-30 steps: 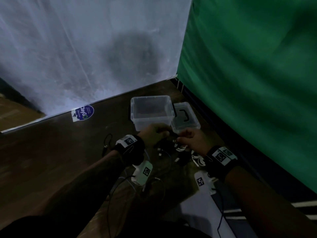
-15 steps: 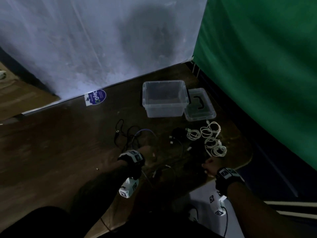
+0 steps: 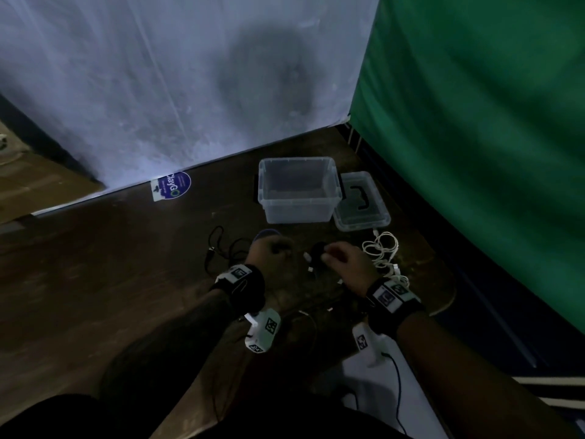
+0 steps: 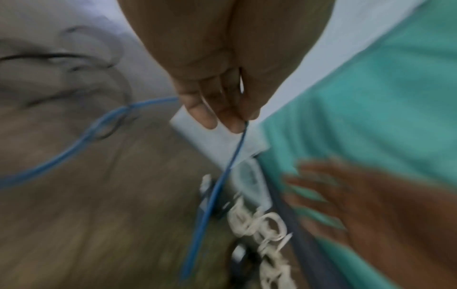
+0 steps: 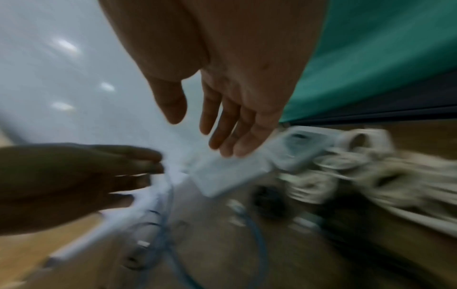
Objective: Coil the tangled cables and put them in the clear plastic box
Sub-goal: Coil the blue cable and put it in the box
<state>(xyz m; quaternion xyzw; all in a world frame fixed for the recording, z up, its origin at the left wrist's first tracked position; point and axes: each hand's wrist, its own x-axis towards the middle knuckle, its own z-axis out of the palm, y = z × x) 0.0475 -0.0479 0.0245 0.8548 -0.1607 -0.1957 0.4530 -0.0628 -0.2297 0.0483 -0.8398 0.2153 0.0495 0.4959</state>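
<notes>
The clear plastic box point(image 3: 297, 191) stands open and empty at the back of the wooden table, its lid point(image 3: 361, 204) lying to its right. My left hand point(image 3: 269, 251) pinches a thin blue cable point(image 4: 215, 191) between thumb and fingertips point(image 4: 232, 125); the cable loops away left and down across the table. My right hand point(image 3: 342, 258) hovers with fingers straight point(image 5: 222, 140), holding nothing, over a small black coil point(image 3: 318, 250). White coiled cables point(image 3: 383, 251) lie to its right. A loose black cable point(image 3: 221, 245) sprawls left of my left hand.
A blue round sticker point(image 3: 172, 185) lies at the table's back edge under a white sheet. A green curtain point(image 3: 474, 122) hangs close on the right. The table's rounded corner point(image 3: 443, 299) is just right of my right wrist.
Both hands came back from the box to the table's near edge, then moved forward again over the cables. My left hand now pinches the blue cable.
</notes>
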